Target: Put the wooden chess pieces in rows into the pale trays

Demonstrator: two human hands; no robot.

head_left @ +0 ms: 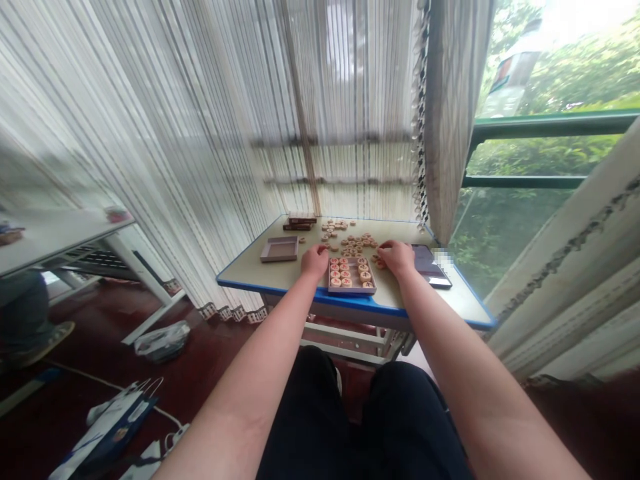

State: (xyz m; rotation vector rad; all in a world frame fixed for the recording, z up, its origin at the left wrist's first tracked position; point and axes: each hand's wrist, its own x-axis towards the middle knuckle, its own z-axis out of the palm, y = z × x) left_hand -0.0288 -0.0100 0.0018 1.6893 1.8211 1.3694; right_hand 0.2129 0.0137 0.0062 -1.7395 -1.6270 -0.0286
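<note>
An open shallow box (352,291) near the front edge of the table holds rows of round wooden xiangqi pieces (346,283), red-marked on the left and dark-marked on the right, with a gap between them. My left hand (315,261) is at the box's upper left corner, its fingers curled together; whatever is in them is hidden. To the right of the box, my right hand (397,257) has its fingers bent down, pinching at a xiangqi piece beside the box. Loose xiangqi pieces (353,245) lie scattered behind the box.
An empty box lid (279,249) lies on the left of the table (245,267). Two dark flat boxes (300,222) are stacked at the back left. On the right rests a dark tablet or phone (431,265). A curtain (350,107) hangs behind.
</note>
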